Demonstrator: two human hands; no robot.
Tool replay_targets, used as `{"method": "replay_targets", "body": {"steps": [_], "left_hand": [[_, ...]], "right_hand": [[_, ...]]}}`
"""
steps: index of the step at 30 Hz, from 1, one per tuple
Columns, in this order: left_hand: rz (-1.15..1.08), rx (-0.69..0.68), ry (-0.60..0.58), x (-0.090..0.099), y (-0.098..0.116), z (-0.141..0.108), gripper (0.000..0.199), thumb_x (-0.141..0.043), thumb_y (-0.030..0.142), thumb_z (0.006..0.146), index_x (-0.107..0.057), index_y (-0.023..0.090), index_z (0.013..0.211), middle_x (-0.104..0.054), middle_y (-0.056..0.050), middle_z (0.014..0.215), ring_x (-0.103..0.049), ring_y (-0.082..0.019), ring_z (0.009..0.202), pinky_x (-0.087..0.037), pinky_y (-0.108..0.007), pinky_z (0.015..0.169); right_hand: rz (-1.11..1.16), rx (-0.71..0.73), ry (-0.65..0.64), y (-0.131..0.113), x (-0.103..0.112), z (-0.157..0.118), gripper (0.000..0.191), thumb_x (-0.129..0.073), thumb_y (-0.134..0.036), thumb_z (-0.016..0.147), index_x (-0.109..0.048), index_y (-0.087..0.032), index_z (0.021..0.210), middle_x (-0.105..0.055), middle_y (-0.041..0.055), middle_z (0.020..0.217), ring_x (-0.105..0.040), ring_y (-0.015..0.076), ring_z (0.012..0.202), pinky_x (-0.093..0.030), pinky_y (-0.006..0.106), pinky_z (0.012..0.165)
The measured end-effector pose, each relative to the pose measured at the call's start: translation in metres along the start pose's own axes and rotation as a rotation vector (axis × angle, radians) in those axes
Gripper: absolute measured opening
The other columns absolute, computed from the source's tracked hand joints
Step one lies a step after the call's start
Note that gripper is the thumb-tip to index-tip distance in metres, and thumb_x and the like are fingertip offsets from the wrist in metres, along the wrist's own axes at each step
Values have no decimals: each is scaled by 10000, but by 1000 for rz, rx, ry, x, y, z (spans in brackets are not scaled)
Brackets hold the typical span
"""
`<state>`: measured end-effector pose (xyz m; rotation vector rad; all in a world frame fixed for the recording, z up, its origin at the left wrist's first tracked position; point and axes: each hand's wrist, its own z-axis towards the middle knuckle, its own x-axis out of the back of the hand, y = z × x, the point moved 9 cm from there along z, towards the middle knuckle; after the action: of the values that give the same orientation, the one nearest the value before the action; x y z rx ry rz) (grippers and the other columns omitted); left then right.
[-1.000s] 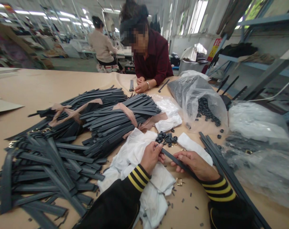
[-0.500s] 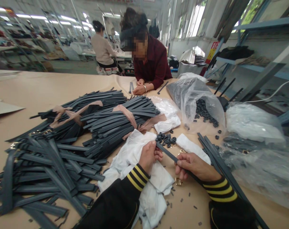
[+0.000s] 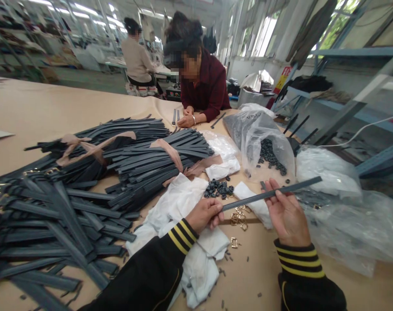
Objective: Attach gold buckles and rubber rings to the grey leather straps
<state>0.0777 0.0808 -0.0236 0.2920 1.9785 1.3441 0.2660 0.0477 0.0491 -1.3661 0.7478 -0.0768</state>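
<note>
Now | strap (image 3: 244, 201) swung upward, length apparently accessible | left hand (image 3: 203, 214): fingers pinching it | right hand (image 3: 289, 214): fingers' grip unclear

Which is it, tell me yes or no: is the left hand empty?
No, the left hand pinches a dark strap that stretches across to the right hand.

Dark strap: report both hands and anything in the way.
Left hand gripping dark strap. Strap crossing right hand. Gold buckles between hands, seemingly not blocking.
</note>
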Motion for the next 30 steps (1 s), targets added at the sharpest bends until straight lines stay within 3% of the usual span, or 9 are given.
{"method": "replay_targets", "body": {"steps": [4,6,8,10,14,16,19,21,30], "left_hand": [[-55,-40,178,16,6,1,315,-608,406,662,-431,145,669,-521,47,508,-383,-15,315,-266,-117,286],[-52,-32,196,16,7,0,311,-616,396,653,-430,149,684,-502,58,497,-386,-16,318,-266,-115,286],[-29,-12,173,12,6,1,305,-612,394,656,-429,152,685,-482,67,480,-382,-17,311,-254,-111,280],[-4,3,145,9,4,1,300,-604,396,662,-427,154,680,-463,75,461,-375,-17,303,-247,-109,274],[6,-3,133,9,3,1,304,-573,414,681,-413,157,654,-434,82,442,-378,-22,298,-261,-112,268],[-1,-8,158,11,4,0,317,-562,428,685,-403,158,638,-437,78,447,-394,-28,306,-267,-114,269],[-11,-15,204,14,5,0,333,-556,445,682,-396,159,628,-441,73,456,-407,-33,313,-277,-120,273],[-5,-15,212,14,5,0,340,-544,456,689,-400,156,620,-442,70,456,-407,-33,314,-283,-123,278],[180,-19,215,12,0,5,299,-471,436,748,-408,163,643,-455,54,448,-409,-52,330,-294,-146,309]], "right_hand": [[-209,-135,-9,8,40,-37,131,-600,-285,739,-573,-234,857,-642,22,1016,-579,181,976,-418,372,919],[-444,-380,-207,25,41,-66,200,-578,-389,744,-594,-190,765,-680,73,883,-640,213,806,-496,378,775],[-680,-559,-507,39,26,-97,301,-551,-448,745,-602,-157,685,-685,100,758,-647,225,658,-515,371,639],[-860,-452,-664,33,0,-104,297,-518,-431,774,-618,-161,702,-674,85,731,-632,216,663,-498,356,642],[-1046,131,-532,4,-55,-66,201,-507,-340,796,-614,-213,910,-614,60,1018,-544,213,954,-391,349,869],[-1055,111,-625,27,-70,-52,222,-504,-326,792,-602,-198,946,-622,64,966,-567,200,866,-432,332,779],[-939,-153,-777,74,-70,-44,227,-484,-341,796,-598,-158,866,-624,29,700,-556,134,578,-439,257,543],[-813,-257,-789,89,-66,-45,225,-496,-350,789,-582,-145,830,-613,19,683,-533,105,534,-420,228,513],[-409,-465,-692,98,-68,-58,209,-591,-331,722,-566,-143,809,-597,10,714,-512,75,536,-406,192,487]]}}
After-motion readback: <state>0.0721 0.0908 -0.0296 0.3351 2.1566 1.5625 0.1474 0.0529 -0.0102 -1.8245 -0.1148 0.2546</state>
